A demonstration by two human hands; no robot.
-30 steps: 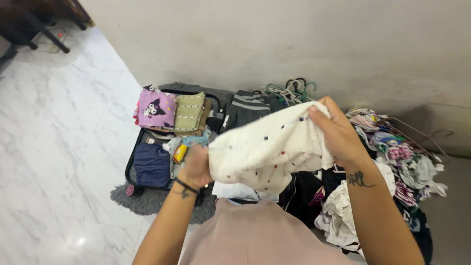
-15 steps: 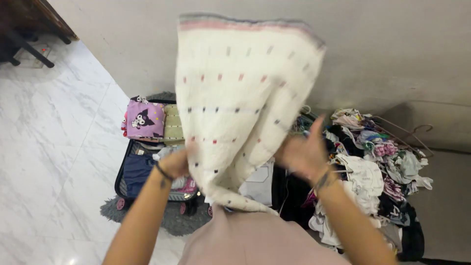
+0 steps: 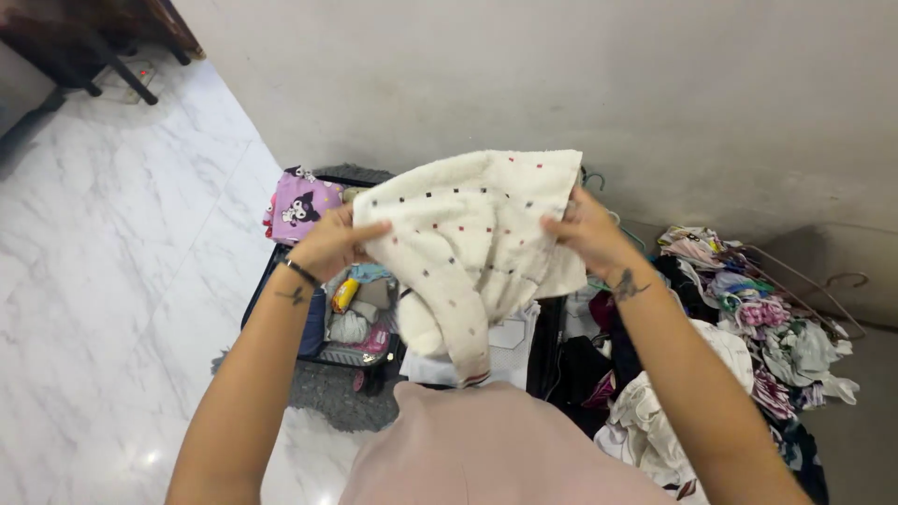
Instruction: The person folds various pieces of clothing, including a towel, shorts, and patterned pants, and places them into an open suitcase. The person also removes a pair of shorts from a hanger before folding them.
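Note:
A cream towel [image 3: 472, 229] with small coloured squares hangs in front of me, folded over, one end drooping toward my lap. My left hand [image 3: 332, 245] grips its left edge and my right hand [image 3: 585, 229] grips its right edge, both at chest height. Below and behind the towel lies an open black suitcase [image 3: 281, 281] packed with folded clothes, among them a purple cartoon-print piece [image 3: 301, 206].
A heap of mixed clothes [image 3: 739, 327] with wire hangers [image 3: 823, 285] lies on the floor at the right by the wall. A grey rug [image 3: 323, 393] sits under the suitcase. White marble floor [image 3: 112, 262] spreads to the left; dark furniture legs [image 3: 103, 56] stand top left.
The towel was flung up high half a second ago and has come down folded between my hands. Both hands have shifted to grip its two side edges.

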